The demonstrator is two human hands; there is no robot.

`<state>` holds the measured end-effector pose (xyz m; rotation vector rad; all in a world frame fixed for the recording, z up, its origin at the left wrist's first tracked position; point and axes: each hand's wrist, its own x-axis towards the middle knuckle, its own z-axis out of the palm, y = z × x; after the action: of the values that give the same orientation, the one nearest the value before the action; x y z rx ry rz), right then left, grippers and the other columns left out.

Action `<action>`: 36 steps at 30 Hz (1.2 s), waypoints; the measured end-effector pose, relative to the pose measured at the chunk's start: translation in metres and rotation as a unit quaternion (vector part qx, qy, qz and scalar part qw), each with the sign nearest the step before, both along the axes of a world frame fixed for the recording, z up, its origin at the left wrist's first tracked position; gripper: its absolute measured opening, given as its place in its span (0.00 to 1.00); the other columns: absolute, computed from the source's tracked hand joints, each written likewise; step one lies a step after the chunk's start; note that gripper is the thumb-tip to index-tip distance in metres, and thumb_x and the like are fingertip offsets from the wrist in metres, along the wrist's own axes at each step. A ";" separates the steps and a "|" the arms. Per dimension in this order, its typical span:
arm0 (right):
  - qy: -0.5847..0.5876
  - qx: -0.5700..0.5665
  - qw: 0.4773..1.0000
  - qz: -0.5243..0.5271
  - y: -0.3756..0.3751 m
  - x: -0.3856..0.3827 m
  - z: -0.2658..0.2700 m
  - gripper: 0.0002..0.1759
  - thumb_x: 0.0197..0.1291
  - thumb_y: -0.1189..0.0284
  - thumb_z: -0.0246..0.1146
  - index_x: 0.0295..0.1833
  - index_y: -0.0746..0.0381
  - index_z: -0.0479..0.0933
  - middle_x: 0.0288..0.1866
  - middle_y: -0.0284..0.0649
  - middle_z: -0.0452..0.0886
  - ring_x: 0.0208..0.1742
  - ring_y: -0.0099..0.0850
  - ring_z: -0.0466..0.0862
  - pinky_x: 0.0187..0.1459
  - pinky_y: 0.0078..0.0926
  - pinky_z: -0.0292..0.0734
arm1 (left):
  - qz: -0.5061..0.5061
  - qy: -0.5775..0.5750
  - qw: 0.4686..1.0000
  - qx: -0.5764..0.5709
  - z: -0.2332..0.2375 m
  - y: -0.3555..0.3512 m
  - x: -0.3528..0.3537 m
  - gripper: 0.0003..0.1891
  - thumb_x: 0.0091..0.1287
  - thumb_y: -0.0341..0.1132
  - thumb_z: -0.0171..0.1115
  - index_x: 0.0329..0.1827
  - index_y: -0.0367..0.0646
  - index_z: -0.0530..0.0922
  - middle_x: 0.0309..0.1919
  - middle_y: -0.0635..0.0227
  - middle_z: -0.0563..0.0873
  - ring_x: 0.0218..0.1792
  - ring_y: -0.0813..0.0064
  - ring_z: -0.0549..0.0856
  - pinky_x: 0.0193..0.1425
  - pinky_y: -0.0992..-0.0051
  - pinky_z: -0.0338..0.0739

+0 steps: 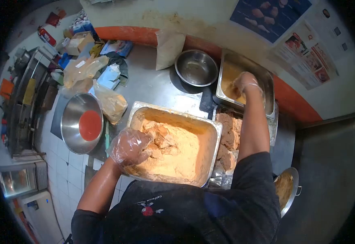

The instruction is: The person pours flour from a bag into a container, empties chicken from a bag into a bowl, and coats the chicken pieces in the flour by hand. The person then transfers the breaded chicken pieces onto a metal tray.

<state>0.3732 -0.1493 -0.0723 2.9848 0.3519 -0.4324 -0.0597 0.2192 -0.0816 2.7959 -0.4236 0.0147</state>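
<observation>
My left hand, in a clear plastic glove, is at the left side of a large metal pan of pale flour. Its fingers are apart beside floured pieces lying in the flour. My right hand, also gloved, reaches into a deeper metal pan holding a yellowish-brown mixture; its fingertips are hidden there. Between the two pans, a tray holds brown coated pieces, partly behind my right forearm.
An empty-looking steel bowl stands near the wall. At left are a steel bowl with red contents, plastic bags and a cardboard box. A round pan sits at lower right.
</observation>
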 end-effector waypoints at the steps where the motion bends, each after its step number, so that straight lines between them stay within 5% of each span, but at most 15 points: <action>1: -0.029 0.020 0.999 -0.021 -0.002 0.001 0.009 0.20 0.63 0.64 0.73 0.55 0.65 0.93 0.61 0.59 0.91 0.63 0.58 0.91 0.66 0.49 0.86 | -0.001 0.005 1.000 -0.005 0.000 0.001 0.000 0.30 0.61 0.49 0.77 0.66 0.47 0.88 0.56 0.60 0.94 0.57 0.53 0.90 0.68 0.49 0.80; 9: -0.176 0.072 0.981 -0.031 -0.016 0.027 -0.012 0.15 0.62 0.65 0.71 0.47 0.63 0.93 0.50 0.60 0.92 0.54 0.60 0.92 0.58 0.51 0.87 | 0.000 0.038 0.999 0.014 0.010 -0.004 0.001 0.32 0.62 0.53 0.76 0.67 0.45 0.87 0.53 0.58 0.92 0.56 0.52 0.89 0.72 0.48 0.76; 12: -0.173 0.057 0.982 0.049 -0.010 -0.017 0.052 0.13 0.64 0.69 0.69 0.46 0.67 0.92 0.47 0.58 0.94 0.49 0.56 0.94 0.52 0.48 0.89 | 0.009 0.024 1.000 0.009 0.019 -0.008 -0.002 0.30 0.61 0.48 0.76 0.65 0.44 0.87 0.54 0.55 0.93 0.56 0.51 0.91 0.68 0.48 0.81; 16: -0.109 0.266 0.958 -0.016 0.005 -0.105 0.114 0.15 0.67 0.64 0.68 0.48 0.63 0.92 0.51 0.54 0.94 0.53 0.54 0.93 0.57 0.46 0.87 | -0.023 -0.018 0.999 -0.022 0.010 -0.001 -0.006 0.29 0.63 0.45 0.76 0.66 0.42 0.86 0.53 0.54 0.93 0.57 0.48 0.90 0.69 0.47 0.81; 17: 0.045 0.431 0.896 -0.100 0.025 -0.149 0.137 0.16 0.67 0.62 0.67 0.47 0.64 0.90 0.47 0.54 0.94 0.49 0.51 0.93 0.53 0.44 0.87 | -0.004 -0.012 0.999 -0.036 0.006 0.000 -0.005 0.29 0.63 0.46 0.76 0.67 0.43 0.86 0.55 0.54 0.92 0.59 0.48 0.89 0.72 0.47 0.78; 18: 0.046 0.431 0.894 -0.114 0.033 -0.166 0.135 0.16 0.67 0.62 0.67 0.47 0.64 0.90 0.47 0.54 0.94 0.49 0.51 0.93 0.53 0.44 0.87 | 0.015 -0.006 0.999 -0.051 0.002 0.001 -0.004 0.30 0.64 0.46 0.76 0.68 0.44 0.86 0.56 0.53 0.91 0.62 0.47 0.87 0.76 0.47 0.75; 20: -0.020 0.338 0.938 0.070 0.044 -0.195 0.129 0.14 0.69 0.73 0.64 0.50 0.72 0.88 0.43 0.47 0.92 0.38 0.34 0.89 0.44 0.34 0.87 | -0.008 -0.025 0.995 -0.091 0.002 0.004 -0.001 0.28 0.63 0.45 0.76 0.66 0.43 0.87 0.55 0.52 0.91 0.60 0.45 0.87 0.74 0.48 0.77; 22: 0.039 0.298 0.948 0.102 0.078 -0.233 0.120 0.13 0.71 0.74 0.65 0.52 0.72 0.88 0.43 0.44 0.92 0.40 0.32 0.89 0.44 0.33 0.87 | 0.031 0.015 0.986 -0.163 0.014 0.006 -0.003 0.27 0.63 0.43 0.75 0.65 0.45 0.88 0.56 0.51 0.92 0.60 0.45 0.88 0.71 0.49 0.79; 24: 0.144 0.470 0.865 0.106 0.090 -0.240 0.055 0.13 0.74 0.73 0.65 0.54 0.70 0.88 0.43 0.44 0.92 0.41 0.30 0.87 0.43 0.32 0.86 | 0.021 0.012 0.986 -0.164 0.013 0.002 -0.010 0.26 0.64 0.42 0.74 0.66 0.46 0.88 0.57 0.52 0.92 0.61 0.46 0.88 0.71 0.51 0.81; 27: 0.083 0.308 0.943 0.097 0.102 -0.281 0.061 0.17 0.76 0.64 0.68 0.61 0.63 0.90 0.46 0.49 0.94 0.45 0.36 0.92 0.49 0.39 0.89 | -0.222 -0.049 0.968 -0.105 0.011 -0.020 -0.020 0.25 0.68 0.41 0.74 0.68 0.49 0.87 0.57 0.58 0.94 0.61 0.55 0.91 0.68 0.51 0.85; 28: 0.078 0.246 0.963 0.079 0.101 -0.295 0.054 0.18 0.77 0.61 0.69 0.62 0.62 0.90 0.47 0.50 0.94 0.47 0.40 0.94 0.53 0.42 0.89 | -0.242 0.001 0.970 -0.031 0.051 -0.033 -0.027 0.23 0.71 0.39 0.69 0.69 0.44 0.86 0.55 0.58 0.94 0.61 0.53 0.91 0.68 0.51 0.85; 30: 0.070 -0.001 0.967 0.246 0.083 -0.319 0.017 0.22 0.75 0.58 0.70 0.64 0.60 0.90 0.50 0.54 0.94 0.53 0.51 0.94 0.60 0.50 0.87 | -0.294 0.225 0.909 0.189 0.067 -0.074 -0.003 0.21 0.75 0.36 0.63 0.68 0.37 0.86 0.61 0.53 0.91 0.64 0.51 0.89 0.69 0.53 0.84; 32: 0.222 -0.131 0.945 0.202 0.086 -0.350 -0.015 0.19 0.74 0.62 0.66 0.62 0.60 0.90 0.60 0.51 0.94 0.61 0.49 0.93 0.63 0.51 0.85 | -0.228 0.225 0.939 0.126 0.035 -0.085 0.001 0.21 0.77 0.34 0.62 0.70 0.38 0.84 0.67 0.52 0.87 0.70 0.51 0.85 0.73 0.54 0.82; 33: 0.212 -0.144 0.946 0.196 0.092 -0.369 -0.017 0.20 0.74 0.61 0.64 0.62 0.60 0.91 0.61 0.52 0.93 0.62 0.48 0.93 0.63 0.51 0.85 | -0.159 0.228 0.959 0.063 0.013 -0.091 0.004 0.21 0.78 0.33 0.60 0.72 0.39 0.83 0.73 0.51 0.83 0.76 0.51 0.80 0.77 0.56 0.79; 36: 0.212 -0.121 0.954 0.172 0.105 -0.398 -0.018 0.21 0.74 0.61 0.61 0.60 0.60 0.92 0.61 0.53 0.93 0.62 0.48 0.93 0.64 0.50 0.86 | -0.193 0.183 0.961 0.072 -0.033 -0.111 0.019 0.22 0.78 0.29 0.59 0.73 0.36 0.81 0.72 0.49 0.82 0.76 0.49 0.80 0.79 0.54 0.77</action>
<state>-0.0252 -0.0442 -0.0899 2.5027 0.7772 -0.9907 -0.0411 0.1078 -0.1142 2.7139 -0.8915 -0.6306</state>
